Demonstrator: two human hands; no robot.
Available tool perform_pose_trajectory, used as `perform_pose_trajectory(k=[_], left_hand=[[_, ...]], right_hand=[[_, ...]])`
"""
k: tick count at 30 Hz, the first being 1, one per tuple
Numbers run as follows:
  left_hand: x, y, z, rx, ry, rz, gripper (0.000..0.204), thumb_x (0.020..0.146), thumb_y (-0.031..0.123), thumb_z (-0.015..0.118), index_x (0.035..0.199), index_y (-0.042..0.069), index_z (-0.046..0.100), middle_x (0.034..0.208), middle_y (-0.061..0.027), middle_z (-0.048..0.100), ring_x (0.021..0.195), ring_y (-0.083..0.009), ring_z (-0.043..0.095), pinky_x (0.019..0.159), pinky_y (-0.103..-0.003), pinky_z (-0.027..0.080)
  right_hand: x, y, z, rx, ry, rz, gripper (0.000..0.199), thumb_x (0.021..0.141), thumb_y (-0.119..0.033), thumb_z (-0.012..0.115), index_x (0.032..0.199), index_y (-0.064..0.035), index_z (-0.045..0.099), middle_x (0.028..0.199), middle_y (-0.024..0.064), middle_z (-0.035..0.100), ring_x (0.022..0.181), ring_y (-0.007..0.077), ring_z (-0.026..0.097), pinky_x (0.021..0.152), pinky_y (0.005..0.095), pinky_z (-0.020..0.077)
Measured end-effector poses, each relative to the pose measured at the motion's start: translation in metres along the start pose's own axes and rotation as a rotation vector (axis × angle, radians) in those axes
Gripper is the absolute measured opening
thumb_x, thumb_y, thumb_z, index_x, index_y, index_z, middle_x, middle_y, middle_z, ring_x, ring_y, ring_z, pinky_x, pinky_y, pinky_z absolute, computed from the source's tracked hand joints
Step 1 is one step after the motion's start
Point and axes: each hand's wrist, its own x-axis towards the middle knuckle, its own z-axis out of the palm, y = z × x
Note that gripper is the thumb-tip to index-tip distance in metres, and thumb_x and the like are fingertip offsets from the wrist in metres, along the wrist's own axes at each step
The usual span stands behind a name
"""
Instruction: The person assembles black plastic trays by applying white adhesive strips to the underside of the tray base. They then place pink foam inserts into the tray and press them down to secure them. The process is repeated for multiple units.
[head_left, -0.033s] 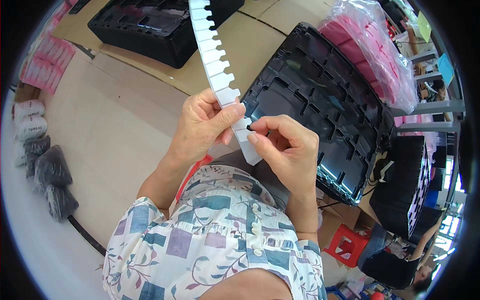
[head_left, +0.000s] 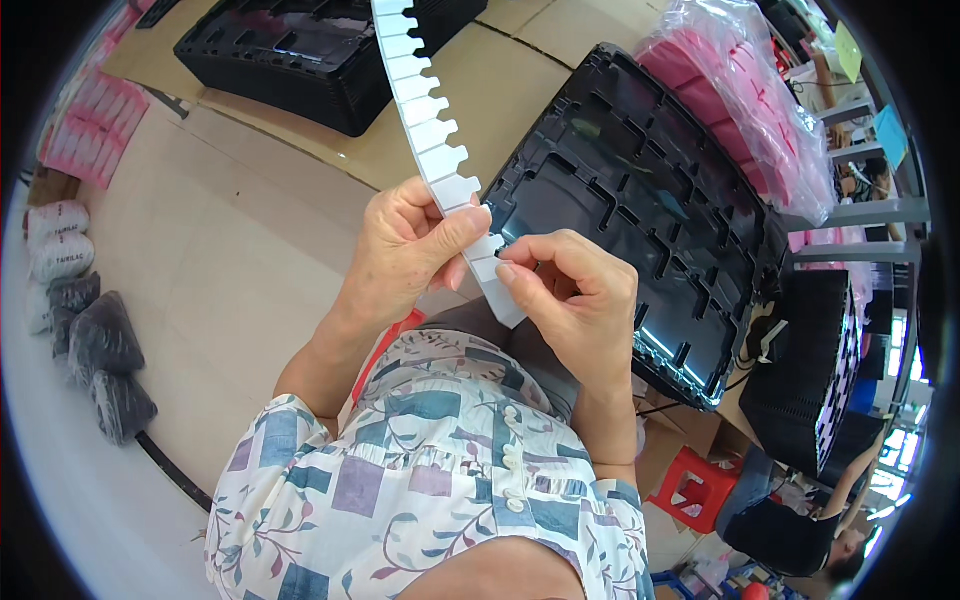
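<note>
Looks partway along to me, but can't say how far: notched white strip (head_left: 430, 132) runs off top at 12 o'clock. Still in 1 piece where visible, tabs attached above left hand (head_left: 415, 245). Left thumb and finger pinched shut on it, just up from centre. Right hand (head_left: 575, 300), toward 4 o'clock, has thumb and forefinger almost together at strip edge; can't tell if gripping. Tab there hidden or gone, no idea which. Black molded tray (head_left: 625, 255) at 2 o'clock, apart from strip's lower end.

White strip (head_left: 432, 133), tabbed along one edge, gently curved, slanting, held in fingers (head_left: 462, 228)
</note>
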Motion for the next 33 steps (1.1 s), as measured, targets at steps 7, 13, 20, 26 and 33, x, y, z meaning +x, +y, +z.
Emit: perform_pose_trajectory(k=[7,13,20,26,33], left_hand=[[-0.006,-0.008,-0.001,0.117,-0.141,0.05,0.005,0.089,0.005,0.066,0.088,0.0,0.066,0.073,-0.0053,0.065,0.049,-0.0062,0.053,0.042,-0.02,0.04],[-0.009,-0.015,0.003,0.11,-0.024,0.004,0.009,0.088,0.009,0.07,0.084,0.001,0.069,0.072,-0.0015,0.066,0.058,-0.0043,0.057,0.048,-0.02,0.041],[-0.022,-0.02,0.002,-0.173,-0.064,-0.031,0.009,0.086,0.008,0.073,0.086,0.0,0.069,0.085,-0.0034,0.069,0.075,-0.0056,0.061,0.064,-0.023,0.048],[-0.009,-0.012,-0.006,0.84,-0.167,0.686,0.013,0.073,0.005,0.078,0.079,0.004,0.067,0.103,-0.0065,0.071,0.092,-0.0249,0.068,0.089,-0.041,0.05],[-0.004,-0.031,-0.003,0.946,-0.144,0.779,0.012,0.075,0.001,0.073,0.073,0.008,0.063,0.097,-0.008,0.073,0.1,-0.0277,0.068,0.098,-0.046,0.047]], right_hand=[[-0.003,0.002,0.002,-0.056,0.025,0.004,0.012,0.073,0.0,0.074,0.083,0.0007,0.067,0.071,0.0039,0.061,0.054,0.0108,0.053,0.048,0.0246,0.0415],[-0.003,0.021,0.006,-0.737,0.165,-0.899,0.018,0.068,-0.004,0.067,0.085,0.0006,0.064,0.075,0.0055,0.058,0.055,0.0145,0.053,0.044,0.026,0.0398],[-0.007,0.003,-0.017,-0.314,-0.077,-0.511,0.011,0.074,-0.002,0.067,0.084,0.0008,0.064,0.076,0.0071,0.06,0.059,0.0132,0.056,0.051,0.0242,0.0447],[0.029,0.009,-0.049,-0.291,-0.133,0.117,0.01,0.084,-0.01,0.067,0.086,0.0,0.065,0.075,0.0098,0.061,0.062,0.0179,0.059,0.061,0.0295,0.0475],[0.045,0.016,-0.045,-0.43,-0.251,0.073,0.012,0.084,-0.015,0.068,0.086,-0.0024,0.067,0.078,0.0116,0.062,0.071,0.0272,0.063,0.063,0.0377,0.0486]])
